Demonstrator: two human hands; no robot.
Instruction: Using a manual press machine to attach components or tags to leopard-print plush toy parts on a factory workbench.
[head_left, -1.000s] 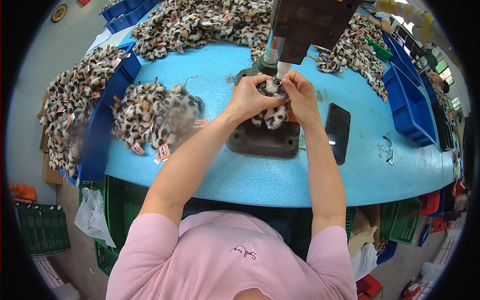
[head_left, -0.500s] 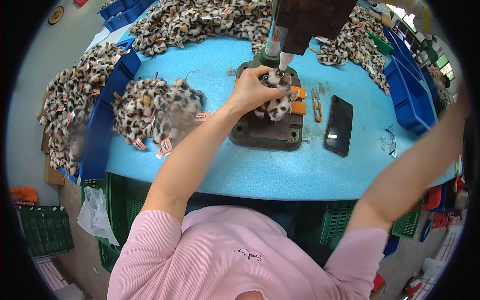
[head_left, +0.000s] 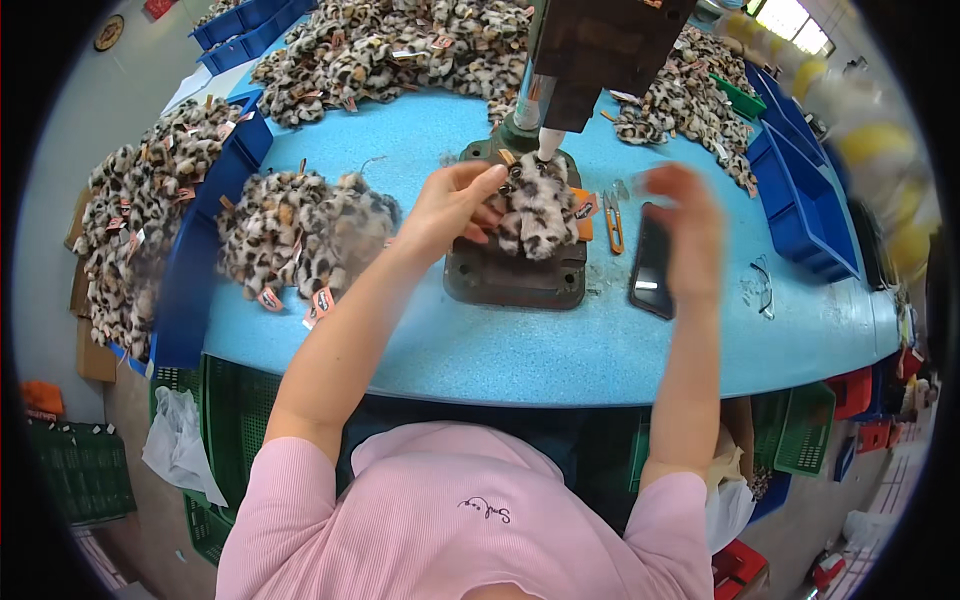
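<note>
Under the white tip (head_left: 550, 143) of a dark bench press (head_left: 520, 290) is a small leopard-spotted plush piece (head_left: 541, 208) with a round, shiny eye and an orange tag at its right side. My left hand (head_left: 450, 208) grips the left edge of the plush piece with bent fingers; some fingertips are hidden. Over the phone's right edge hangs my right hand (head_left: 688, 225), apart from the plush piece. Its fingers are smeared by motion. A black phone (head_left: 651, 265) and orange-handled thread snips (head_left: 613, 225) lie between that hand and the press.
A small heap of spotted plush pieces (head_left: 300, 235) lies left of the press. Larger plush heaps (head_left: 400, 50) cover the back of the blue table (head_left: 480, 370). Blue bins stand left (head_left: 190, 270) and right (head_left: 805, 205). Glasses (head_left: 764, 288) rest at the right.
My right hand has swung in from the far right to beside the press. The left hand has shifted to the plush piece's left edge, and the piece's spotted body now shows more fully.
</note>
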